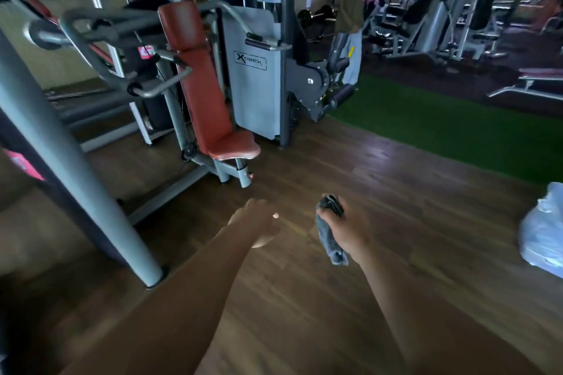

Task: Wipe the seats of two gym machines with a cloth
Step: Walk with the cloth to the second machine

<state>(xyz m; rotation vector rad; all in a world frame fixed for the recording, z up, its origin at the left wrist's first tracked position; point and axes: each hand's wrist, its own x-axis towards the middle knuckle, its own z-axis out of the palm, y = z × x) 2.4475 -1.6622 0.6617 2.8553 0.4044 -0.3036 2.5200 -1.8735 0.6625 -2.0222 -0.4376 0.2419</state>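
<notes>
A grey cloth (pixel 329 233) hangs bunched from my right hand (pixel 347 230), which is closed around it above the wooden floor. My left hand (pixel 256 221) reaches forward beside it, fingers loose and holding nothing. Ahead and to the left stands a gym machine with a red-brown seat (pixel 236 146) and a tall red-brown backrest (pixel 198 70), its grey weight stack cover (pixel 256 76) behind. Both hands are well short of the seat. Another machine's thick grey post (pixel 76 167) rises at the near left.
A green turf strip (pixel 441 125) runs across the right. A person in an olive top (pixel 350 0) stands behind the weight stack. More machines and a bench (pixel 536 76) fill the far right. A pale plastic bag (pixel 545 228) lies at the right edge.
</notes>
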